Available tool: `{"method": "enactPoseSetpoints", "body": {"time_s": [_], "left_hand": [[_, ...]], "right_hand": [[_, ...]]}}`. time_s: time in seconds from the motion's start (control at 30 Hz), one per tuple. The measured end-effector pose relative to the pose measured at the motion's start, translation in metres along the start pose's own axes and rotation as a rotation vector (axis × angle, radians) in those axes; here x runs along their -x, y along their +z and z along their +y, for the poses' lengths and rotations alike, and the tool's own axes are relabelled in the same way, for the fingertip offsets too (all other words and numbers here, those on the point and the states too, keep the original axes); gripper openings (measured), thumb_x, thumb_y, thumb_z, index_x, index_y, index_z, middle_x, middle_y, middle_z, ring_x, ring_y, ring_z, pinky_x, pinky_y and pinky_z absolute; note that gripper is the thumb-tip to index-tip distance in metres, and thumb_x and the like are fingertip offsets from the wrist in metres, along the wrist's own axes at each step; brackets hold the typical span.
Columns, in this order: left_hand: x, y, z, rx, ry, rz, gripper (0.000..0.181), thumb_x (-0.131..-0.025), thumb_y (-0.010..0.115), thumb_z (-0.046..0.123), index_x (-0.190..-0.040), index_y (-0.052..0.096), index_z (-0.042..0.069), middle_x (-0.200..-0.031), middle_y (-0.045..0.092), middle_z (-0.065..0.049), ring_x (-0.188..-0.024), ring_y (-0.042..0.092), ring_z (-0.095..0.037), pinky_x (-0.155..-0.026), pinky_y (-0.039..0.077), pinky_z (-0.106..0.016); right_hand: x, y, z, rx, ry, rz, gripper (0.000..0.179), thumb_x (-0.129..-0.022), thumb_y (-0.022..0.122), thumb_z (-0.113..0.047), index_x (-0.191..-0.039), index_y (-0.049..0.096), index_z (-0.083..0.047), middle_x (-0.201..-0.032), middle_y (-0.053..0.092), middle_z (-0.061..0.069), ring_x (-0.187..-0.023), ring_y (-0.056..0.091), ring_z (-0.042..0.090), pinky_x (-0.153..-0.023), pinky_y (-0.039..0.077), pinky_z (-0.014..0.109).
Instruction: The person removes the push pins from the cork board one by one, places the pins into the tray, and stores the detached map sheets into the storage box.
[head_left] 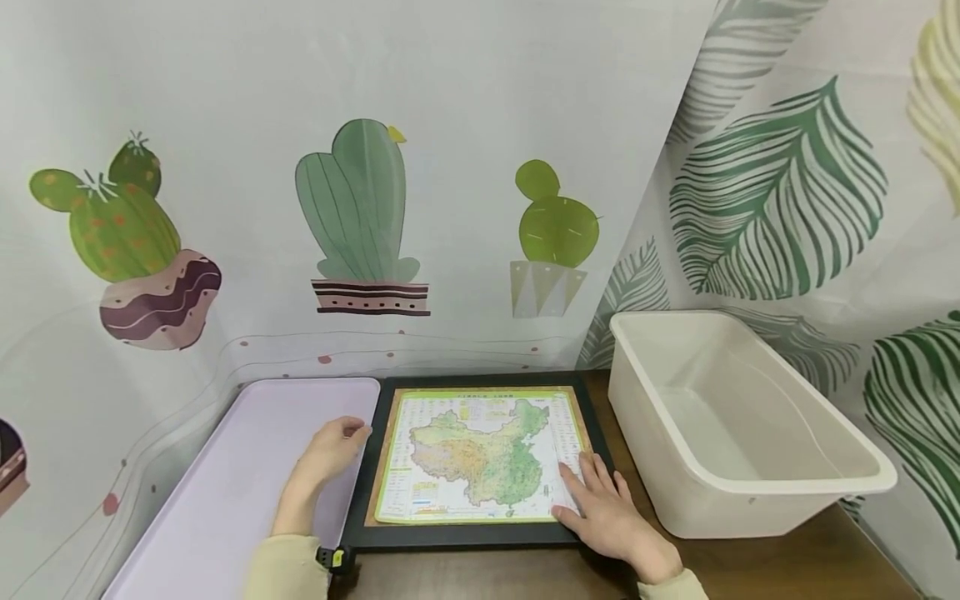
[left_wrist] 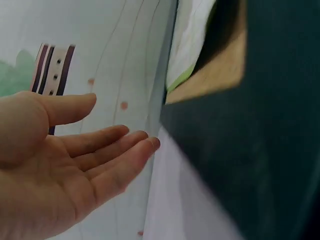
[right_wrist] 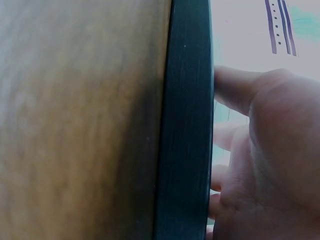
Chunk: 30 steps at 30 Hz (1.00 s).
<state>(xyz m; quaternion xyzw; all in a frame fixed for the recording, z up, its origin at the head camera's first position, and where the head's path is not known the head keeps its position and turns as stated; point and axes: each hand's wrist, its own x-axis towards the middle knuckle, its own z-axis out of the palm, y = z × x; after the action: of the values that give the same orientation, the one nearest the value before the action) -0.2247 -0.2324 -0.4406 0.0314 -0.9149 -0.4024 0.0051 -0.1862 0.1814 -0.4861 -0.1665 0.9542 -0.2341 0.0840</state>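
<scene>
Ok so your map (head_left: 480, 454) is lower center in its black frame (head_left: 465, 537), your right hand (head_left: 609, 510) spread over its right edge, left hand (head_left: 328, 454) loosely open near the tray (head_left: 232, 500).

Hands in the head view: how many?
2: the left hand above the lilac tray, beside the black frame; the right hand at the lower right of the map.

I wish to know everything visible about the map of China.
The map of China is a rectangular, paper-like printed sheet, edged yellow-green, tinted orange at left and green at right; its lettering is too small to read. It lies face up inside a black frame, one corner raised off the tan backing. The right hand rests its fingers on the right side.
</scene>
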Motion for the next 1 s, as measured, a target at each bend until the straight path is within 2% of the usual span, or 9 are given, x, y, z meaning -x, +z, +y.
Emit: {"method": "enactPoseSetpoints", "body": {"time_s": [0.2, 0.27, 0.43, 0.63, 0.8, 0.9, 1.0], "left_hand": [[-0.005, 0.019, 0.008, 0.055, 0.05, -0.023, 0.036, -0.102, 0.046, 0.007, -0.13, 0.049, -0.015, -0.118, 0.06, -0.03, -0.105, 0.061, -0.041, -0.086, 0.05, -0.051], [-0.005, 0.024, 0.009, 0.087, 0.051, -0.037, 0.037, -0.102, 0.045, 0.006, -0.132, 0.047, -0.016, -0.121, 0.059, -0.031, -0.109, 0.059, -0.041, -0.09, 0.049, -0.052], [-0.006, 0.033, 0.011, 0.234, 0.016, -0.085, 0.042, -0.104, 0.041, 0.006, -0.137, 0.037, -0.019, -0.129, 0.051, -0.034, -0.119, 0.053, -0.044, -0.095, 0.046, -0.052], [-0.008, 0.034, 0.01, 0.358, -0.034, -0.099, 0.045, -0.104, 0.041, 0.005, -0.14, 0.031, -0.019, -0.134, 0.044, -0.036, -0.123, 0.047, -0.047, -0.096, 0.046, -0.052], [-0.011, 0.033, 0.003, 0.451, -0.062, -0.093, 0.048, -0.103, 0.044, 0.003, -0.142, 0.027, -0.018, -0.136, 0.041, -0.037, -0.123, 0.047, -0.047, -0.092, 0.05, -0.045], [-0.012, 0.033, -0.002, 0.487, -0.073, -0.073, 0.048, -0.102, 0.048, 0.002, -0.142, 0.03, -0.018, -0.133, 0.043, -0.036, -0.12, 0.05, -0.045, -0.088, 0.052, -0.04], [-0.013, 0.035, -0.006, 0.467, -0.074, -0.061, 0.046, -0.1, 0.051, 0.001, -0.14, 0.035, -0.017, -0.126, 0.05, -0.033, -0.112, 0.056, -0.04, -0.084, 0.054, -0.039]], "right_hand": [[0.0, -0.002, -0.002, 0.005, 0.013, 0.003, 0.07, -0.096, 0.057, -0.048, -0.149, 0.039, -0.006, -0.156, 0.016, 0.03, -0.144, 0.005, 0.047, -0.108, 0.004, 0.068], [0.0, -0.002, -0.003, 0.008, 0.016, 0.001, 0.069, -0.096, 0.058, -0.047, -0.149, 0.039, -0.007, -0.156, 0.016, 0.029, -0.144, 0.005, 0.047, -0.108, 0.004, 0.067], [0.0, 0.0, -0.002, 0.007, 0.009, 0.012, 0.069, -0.096, 0.058, -0.046, -0.149, 0.04, -0.006, -0.155, 0.017, 0.03, -0.144, 0.006, 0.048, -0.107, 0.004, 0.068], [0.0, 0.002, 0.0, 0.013, 0.013, 0.007, 0.068, -0.097, 0.057, -0.047, -0.15, 0.039, -0.007, -0.156, 0.017, 0.028, -0.144, 0.005, 0.046, -0.108, 0.004, 0.066], [0.001, 0.001, -0.001, 0.009, 0.013, 0.014, 0.069, -0.096, 0.058, -0.046, -0.149, 0.04, -0.005, -0.155, 0.017, 0.03, -0.144, 0.006, 0.047, -0.108, 0.004, 0.066], [0.001, 0.001, -0.001, 0.01, 0.017, 0.015, 0.069, -0.096, 0.059, -0.046, -0.148, 0.04, -0.005, -0.155, 0.016, 0.031, -0.144, 0.006, 0.047, -0.108, 0.004, 0.066], [0.0, 0.001, -0.002, 0.007, 0.018, 0.013, 0.069, -0.096, 0.059, -0.045, -0.148, 0.04, -0.005, -0.156, 0.016, 0.031, -0.144, 0.006, 0.046, -0.108, 0.004, 0.066]]}}
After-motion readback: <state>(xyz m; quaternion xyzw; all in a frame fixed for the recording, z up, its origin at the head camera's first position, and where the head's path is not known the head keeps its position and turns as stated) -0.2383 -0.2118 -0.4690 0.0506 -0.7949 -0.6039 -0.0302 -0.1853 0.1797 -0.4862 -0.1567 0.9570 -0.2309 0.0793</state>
